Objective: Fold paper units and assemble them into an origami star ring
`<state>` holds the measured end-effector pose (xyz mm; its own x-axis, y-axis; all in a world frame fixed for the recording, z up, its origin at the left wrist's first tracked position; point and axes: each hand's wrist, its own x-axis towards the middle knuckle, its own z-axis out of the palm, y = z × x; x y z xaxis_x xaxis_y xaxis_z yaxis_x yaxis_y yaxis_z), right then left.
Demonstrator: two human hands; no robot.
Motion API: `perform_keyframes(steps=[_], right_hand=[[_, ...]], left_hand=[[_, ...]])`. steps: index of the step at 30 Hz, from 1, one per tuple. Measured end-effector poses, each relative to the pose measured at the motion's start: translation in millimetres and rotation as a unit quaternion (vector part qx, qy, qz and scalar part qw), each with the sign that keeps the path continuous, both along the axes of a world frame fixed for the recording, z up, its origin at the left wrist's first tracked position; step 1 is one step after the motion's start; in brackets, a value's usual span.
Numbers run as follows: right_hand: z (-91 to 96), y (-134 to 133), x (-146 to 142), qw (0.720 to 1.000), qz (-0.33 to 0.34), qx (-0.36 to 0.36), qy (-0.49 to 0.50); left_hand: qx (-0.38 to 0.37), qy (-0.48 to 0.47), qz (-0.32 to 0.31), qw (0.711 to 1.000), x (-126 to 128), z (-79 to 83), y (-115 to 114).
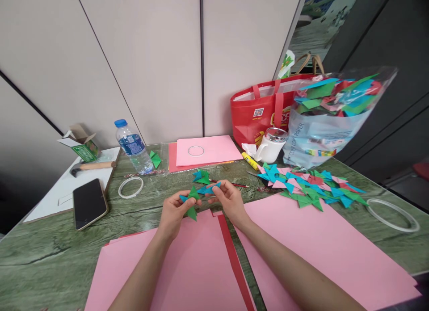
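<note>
Between thumb and fingers, my left hand [176,212] pinches a green and blue folded paper piece [192,207]. My right hand [229,203] grips a blue folded paper piece [210,189] by its right end; its left end meets the green one, and I cannot tell whether the two are joined. Both hands are raised over the far edge of a pink paper stack [187,262]. Just beyond them lies another blue and green folded piece [201,176], beside a red pencil [231,183].
At right, folded paper pieces [308,186] lie heaped near a clear bag [311,136], a white mug [272,145] and a red tote [244,110]. Leftward are a water bottle [134,148], a phone [90,203], a hammer [94,166] and a white ring [131,187]. More pink sheets [308,248] lie right.
</note>
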<state>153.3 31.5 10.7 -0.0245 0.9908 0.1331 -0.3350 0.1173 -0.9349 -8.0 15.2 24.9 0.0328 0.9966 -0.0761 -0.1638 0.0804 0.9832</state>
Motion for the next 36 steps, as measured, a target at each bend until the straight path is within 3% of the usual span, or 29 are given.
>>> perform_keyframes(steps=[8, 14, 36], right_hand=[[8.7, -11.4, -2.8, 0.997, -0.027, 0.065, -0.008], [7.5, -16.5, -2.1, 0.991, -0.033, 0.113, -0.066], [10.1, -16.4, -2.4, 0.993, -0.025, 0.099, -0.056]], left_hand=[[0.083, 0.079, 0.005, 0.993, 1.6, 5.5, -1.6], [0.116, 0.060, 0.010, 0.991, 0.3, 3.2, -0.6], [0.117, 0.060, 0.004, 0.991, 0.3, 3.8, -1.3]])
